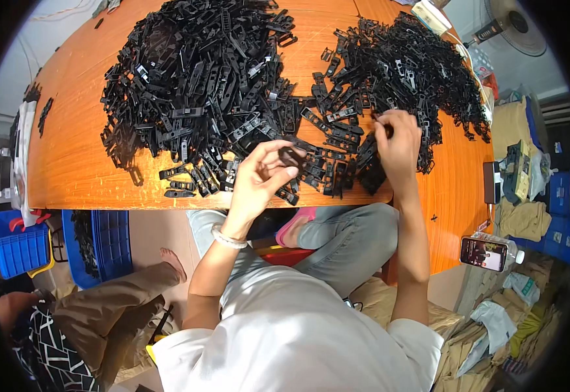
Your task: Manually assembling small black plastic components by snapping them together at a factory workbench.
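My left hand [257, 183] is closed in a pinch on a black plastic part [289, 157], slightly blurred, above the front edge of the table. My right hand [400, 144] reaches to the near side of the right heap [402, 65] of small black plastic pieces. Its fingertips are drawn together at the pieces, and what they hold, if anything, is hidden. A larger heap [193, 72] of longer black plastic parts rises on the left. Between the two heaps, several longer parts [334, 130] lie loosely in front of my hands.
The orange wooden table [69, 144] carries both heaps. A phone [484, 253] leans by a bottle at the right edge. Blue crates [102, 248] stand on the floor at left, near another person's leg [115, 294]. A fan [513, 29] is at the far right.
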Motion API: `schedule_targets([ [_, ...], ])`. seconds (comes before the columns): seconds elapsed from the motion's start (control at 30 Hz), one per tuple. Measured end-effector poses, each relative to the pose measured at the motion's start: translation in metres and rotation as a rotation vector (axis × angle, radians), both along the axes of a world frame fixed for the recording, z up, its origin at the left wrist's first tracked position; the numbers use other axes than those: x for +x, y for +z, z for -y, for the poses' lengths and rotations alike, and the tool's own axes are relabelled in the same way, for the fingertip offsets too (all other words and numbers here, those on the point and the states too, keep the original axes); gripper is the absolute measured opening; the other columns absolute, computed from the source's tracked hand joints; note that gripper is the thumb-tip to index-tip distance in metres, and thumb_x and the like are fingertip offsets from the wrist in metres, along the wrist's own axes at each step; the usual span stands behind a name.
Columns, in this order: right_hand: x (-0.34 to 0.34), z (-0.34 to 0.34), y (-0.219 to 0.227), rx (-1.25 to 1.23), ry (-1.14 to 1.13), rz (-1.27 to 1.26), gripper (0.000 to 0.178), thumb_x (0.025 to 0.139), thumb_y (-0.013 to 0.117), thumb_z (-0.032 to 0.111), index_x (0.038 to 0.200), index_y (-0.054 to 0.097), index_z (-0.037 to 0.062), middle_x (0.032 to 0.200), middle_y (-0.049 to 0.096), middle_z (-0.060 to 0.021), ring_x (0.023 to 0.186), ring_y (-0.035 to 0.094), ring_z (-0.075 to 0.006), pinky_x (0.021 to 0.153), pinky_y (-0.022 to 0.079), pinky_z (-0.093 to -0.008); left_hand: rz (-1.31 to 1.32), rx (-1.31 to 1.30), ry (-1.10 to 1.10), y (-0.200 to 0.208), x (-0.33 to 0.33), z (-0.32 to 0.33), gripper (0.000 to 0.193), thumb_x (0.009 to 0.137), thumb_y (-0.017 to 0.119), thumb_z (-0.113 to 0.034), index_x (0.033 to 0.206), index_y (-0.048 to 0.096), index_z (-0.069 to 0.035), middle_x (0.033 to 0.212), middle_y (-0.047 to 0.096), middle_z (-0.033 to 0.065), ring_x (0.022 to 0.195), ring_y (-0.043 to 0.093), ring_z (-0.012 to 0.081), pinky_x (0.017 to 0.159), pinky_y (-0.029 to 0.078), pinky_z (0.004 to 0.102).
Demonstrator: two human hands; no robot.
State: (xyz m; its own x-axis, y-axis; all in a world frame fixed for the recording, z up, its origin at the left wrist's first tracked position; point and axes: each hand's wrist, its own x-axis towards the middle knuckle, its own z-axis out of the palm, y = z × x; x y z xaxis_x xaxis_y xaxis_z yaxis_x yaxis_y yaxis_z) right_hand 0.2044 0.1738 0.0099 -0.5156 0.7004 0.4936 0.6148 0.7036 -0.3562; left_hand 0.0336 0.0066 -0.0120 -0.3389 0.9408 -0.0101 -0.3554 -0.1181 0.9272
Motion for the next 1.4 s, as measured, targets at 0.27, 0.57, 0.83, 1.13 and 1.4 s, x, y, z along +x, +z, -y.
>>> schedule_targets([
  [0.27,-0.019,0.071,0.014,-0.233,0.456,-0.285,0.018,0.063,0.065,-0.004,0.079,0.062,0.0026,0.091,0.058,-0.0072,0.083,0.053,-0.0219,0.069,0.042,-0.0291,-0.104,0.045,-0.094,0.004,0.015,-0.015,0.034,0.075,0.055,0.012,0.108,0.048,0.003,0.104,0.057,0.0104,0.093,0.056,0.0143,0.082,0.046,0.0259],
  [0.57,-0.015,0.077,0.014,-0.363,0.466,-0.344,0.019,0.064,0.064,-0.004,0.082,0.063,0.0010,0.094,0.056,-0.0083,0.083,0.052,-0.0199,0.068,0.042,-0.0269,0.216,-0.046,-0.204,0.016,0.009,-0.012,0.025,0.081,0.055,0.000,0.105,0.051,0.004,0.098,0.060,0.0128,0.086,0.060,0.0159,0.078,0.048,0.0263],
  [0.83,-0.004,0.077,0.014,-0.804,0.166,-0.767,0.011,0.081,0.056,0.003,0.084,0.058,-0.0076,0.092,0.055,-0.0039,0.079,0.049,-0.0074,0.067,0.041,-0.0193,-1.228,0.044,0.065,0.009,-0.037,-0.086,0.012,0.078,0.055,-0.004,0.084,0.060,0.005,0.079,0.058,0.0170,0.062,0.059,0.0265,0.059,0.047,0.0319],
  [1.13,-0.008,0.072,0.001,-0.862,0.249,-0.807,0.013,0.080,0.056,-0.002,0.091,0.058,-0.0081,0.097,0.052,-0.0058,0.079,0.048,-0.0073,0.067,0.039,-0.0179,-1.840,-0.059,-0.059,-0.014,-0.046,-0.147,0.008,0.062,0.056,-0.004,0.061,0.058,0.004,0.078,0.058,0.0212,0.068,0.059,0.0319,0.058,0.048,0.0360],
  [1.4,-0.001,0.059,0.001,-0.998,0.040,-1.098,0.013,0.079,0.059,0.002,0.090,0.061,-0.0056,0.080,0.058,-0.0061,0.071,0.054,-0.0105,0.060,0.041,-0.0200,-0.602,-0.121,0.044,0.012,-0.016,-0.090,0.009,0.071,0.065,-0.004,0.076,0.062,0.003,0.063,0.060,0.0057,0.054,0.055,0.0093,0.052,0.045,0.0222],
])
